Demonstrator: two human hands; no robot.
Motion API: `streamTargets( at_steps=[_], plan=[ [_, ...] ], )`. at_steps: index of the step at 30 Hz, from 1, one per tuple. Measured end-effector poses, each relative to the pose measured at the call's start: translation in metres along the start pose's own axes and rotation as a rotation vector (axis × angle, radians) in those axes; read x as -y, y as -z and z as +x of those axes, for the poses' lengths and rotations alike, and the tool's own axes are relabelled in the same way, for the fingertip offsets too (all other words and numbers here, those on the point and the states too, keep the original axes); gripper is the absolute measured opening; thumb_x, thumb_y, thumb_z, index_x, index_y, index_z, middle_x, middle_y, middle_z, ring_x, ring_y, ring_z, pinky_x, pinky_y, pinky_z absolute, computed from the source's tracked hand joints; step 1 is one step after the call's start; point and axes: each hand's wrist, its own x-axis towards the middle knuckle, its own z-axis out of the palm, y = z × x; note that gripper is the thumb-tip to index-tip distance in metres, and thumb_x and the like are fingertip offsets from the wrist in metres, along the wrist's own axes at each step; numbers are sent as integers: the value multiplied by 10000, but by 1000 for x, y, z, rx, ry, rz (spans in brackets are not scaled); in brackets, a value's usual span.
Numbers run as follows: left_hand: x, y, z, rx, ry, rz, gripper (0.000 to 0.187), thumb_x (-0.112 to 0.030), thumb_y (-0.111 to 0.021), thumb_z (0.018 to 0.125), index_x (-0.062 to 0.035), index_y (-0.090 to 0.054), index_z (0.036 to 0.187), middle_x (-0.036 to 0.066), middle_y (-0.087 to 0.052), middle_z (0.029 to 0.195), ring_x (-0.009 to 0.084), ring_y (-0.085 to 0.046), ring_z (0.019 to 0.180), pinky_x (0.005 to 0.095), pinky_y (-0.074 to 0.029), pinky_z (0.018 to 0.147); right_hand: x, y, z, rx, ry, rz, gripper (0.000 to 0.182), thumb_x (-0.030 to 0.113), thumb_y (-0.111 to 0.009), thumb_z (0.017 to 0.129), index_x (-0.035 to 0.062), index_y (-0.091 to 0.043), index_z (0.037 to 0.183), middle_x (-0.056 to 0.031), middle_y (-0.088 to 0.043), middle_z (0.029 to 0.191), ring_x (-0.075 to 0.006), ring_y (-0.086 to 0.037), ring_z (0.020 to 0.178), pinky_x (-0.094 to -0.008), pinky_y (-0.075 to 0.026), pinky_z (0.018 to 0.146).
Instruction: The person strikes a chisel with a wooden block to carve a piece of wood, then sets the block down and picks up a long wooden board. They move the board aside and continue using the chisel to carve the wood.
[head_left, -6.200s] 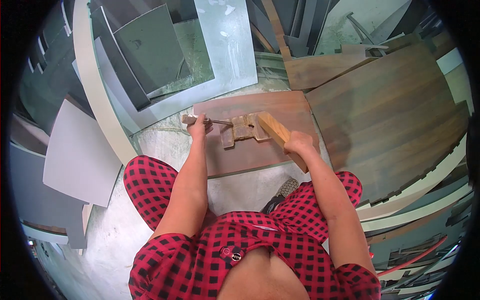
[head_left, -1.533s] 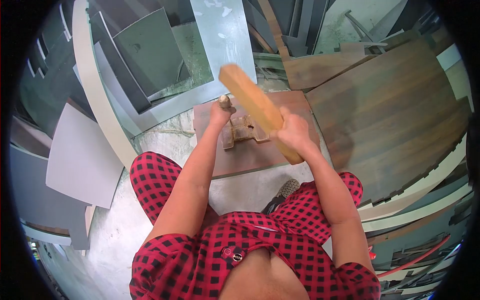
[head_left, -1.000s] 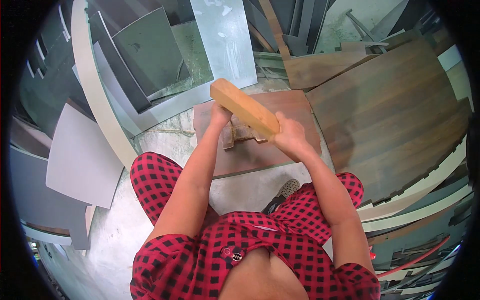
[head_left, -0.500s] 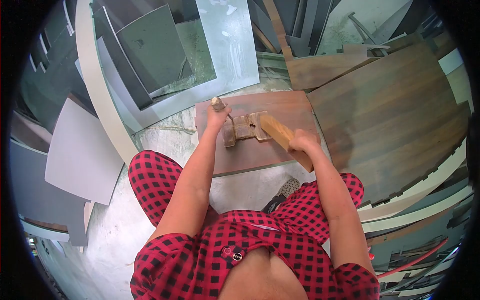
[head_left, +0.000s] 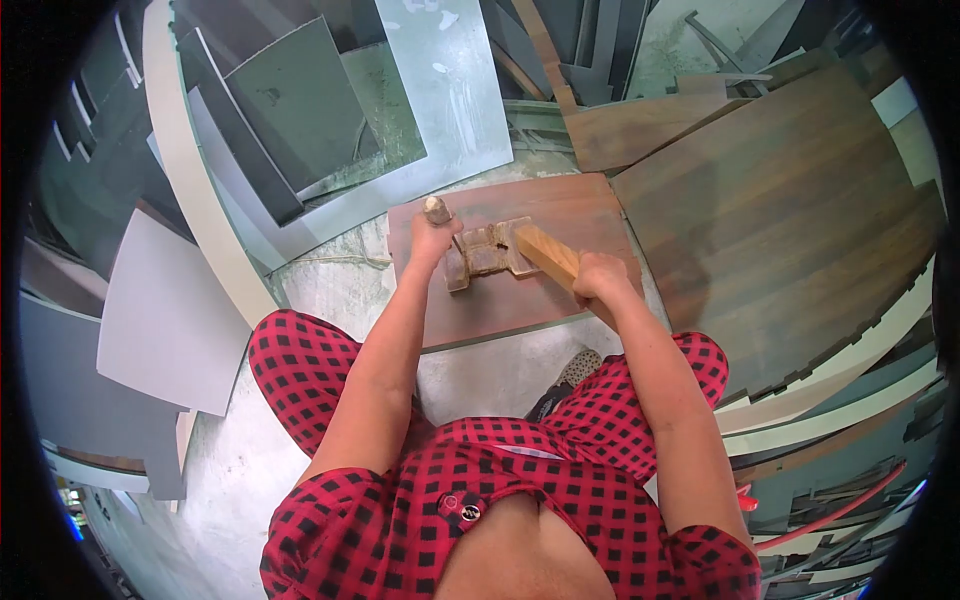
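Note:
A carved wooden piece [head_left: 487, 255] with brown, rough recesses lies on a reddish-brown board [head_left: 520, 310] on the floor. My left hand [head_left: 434, 240] is closed round a tool with a rounded, pale handle end [head_left: 436, 209]; its thin shaft comes down at the left part of the piece. My right hand [head_left: 602, 277] grips a light wooden block [head_left: 548, 254], long and squared, by its lower right end. The block slants up to the left, and its far end is over or against the right part of the carved piece; contact cannot be made out.
A wide brown wood-grain panel [head_left: 780, 230] lies at the right. Behind the board stands a pale blue-grey frame panel [head_left: 455, 90]. White and grey sheets [head_left: 170, 310] lean at the left. A shoe [head_left: 579, 368] shows near the board's front edge.
The view has shifted slightly. My right hand has moved a little up and left along with the wooden block. My left hand keeps its hold on the tool, whose shaft looks more upright.

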Motion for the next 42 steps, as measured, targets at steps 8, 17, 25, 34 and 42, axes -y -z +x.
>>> streamTargets(
  at_steps=[8, 17, 25, 34, 42],
  plan=[
    [5, -3, 0, -28, -49, 24, 161, -43, -685, 686, -37, -594, 820, 24, -587, 690, 119, -566, 555, 278, -457, 444, -5, -4, 3, -34, 5, 13, 605, 170, -796, 539, 119, -595, 1108, -86, -664, 1032, -235, -632, 982, -355, -506, 800],
    [3, -7, -3, -3, 17, 31, 149, -90, -684, 675, -19, -615, 786, 47, -608, 691, 136, -581, 570, 301, -471, 488, -4, 3, -1, -10, 17, 37, 549, 164, -789, 562, 114, -607, 1078, -92, -666, 1016, -238, -633, 971, -347, -500, 794],
    [7, -13, 4, -42, -17, 112, 201, -139, -704, 640, 0, -611, 752, 115, -643, 710, 220, -619, 655, 343, -487, 623, 4, 45, -32, -428, 206, 300, 573, 164, -732, 567, 107, -563, 1111, -165, -648, 945, -335, -620, 888, -424, -479, 752],
    [9, -17, 10, -1, 3, 152, 255, -144, -740, 622, 5, -608, 780, 132, -653, 743, 244, -638, 690, 360, -494, 643, 34, 50, -63, -706, 456, 734, 620, 173, -738, 588, 96, -459, 1136, -194, -631, 926, -381, -596, 902, -448, -456, 772],
    [3, -20, -2, 54, 48, 318, 246, -152, -745, 635, -36, -656, 833, 128, -679, 823, 262, -657, 786, 355, -509, 705, 33, 47, -64, -462, 378, 338, 483, 191, -724, 571, 67, -469, 961, -197, -626, 805, -389, -603, 821, -463, -451, 711]
  ],
)
